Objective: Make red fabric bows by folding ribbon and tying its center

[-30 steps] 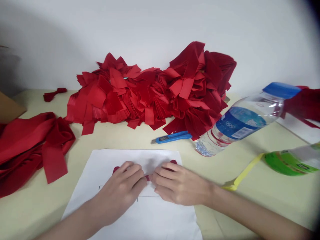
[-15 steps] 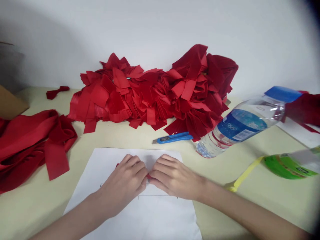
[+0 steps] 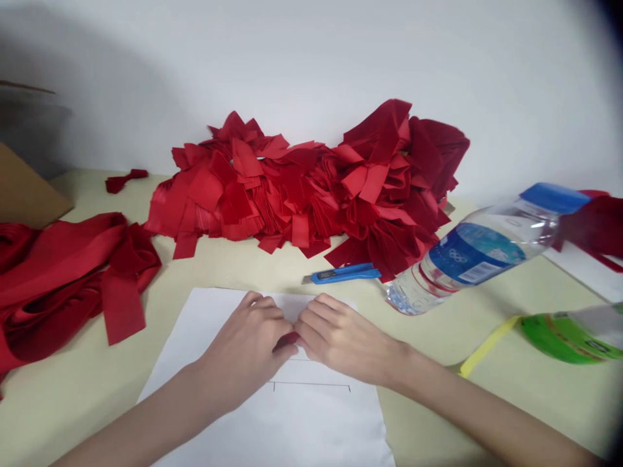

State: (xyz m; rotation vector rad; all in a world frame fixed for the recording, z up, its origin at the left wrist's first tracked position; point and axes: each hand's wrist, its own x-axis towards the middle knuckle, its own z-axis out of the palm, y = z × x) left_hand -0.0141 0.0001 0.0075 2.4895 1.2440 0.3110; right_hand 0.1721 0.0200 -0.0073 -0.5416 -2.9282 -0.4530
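My left hand (image 3: 253,340) and my right hand (image 3: 338,340) meet over a white sheet of paper (image 3: 292,421) with thin black ruled lines. Between the fingertips a small bit of red ribbon (image 3: 287,338) shows; the rest of it is hidden by the hands. Both hands are closed, with fingers curled and pinching at this ribbon. Just beyond the paper lies a blue utility knife (image 3: 343,274) with its blade end to the left.
A heap of cut red ribbon pieces (image 3: 302,194) lines the wall. Long red ribbon (image 3: 58,279) lies folded at left beside a cardboard box (image 3: 29,191). At right are a water bottle (image 3: 472,253), a green-labelled bottle (image 3: 569,337) and a yellow strip (image 3: 489,347).
My left thumb has shifted and a gap has opened by it, showing more red ribbon. The hands stay together over the paper. The whole view has moved slightly.
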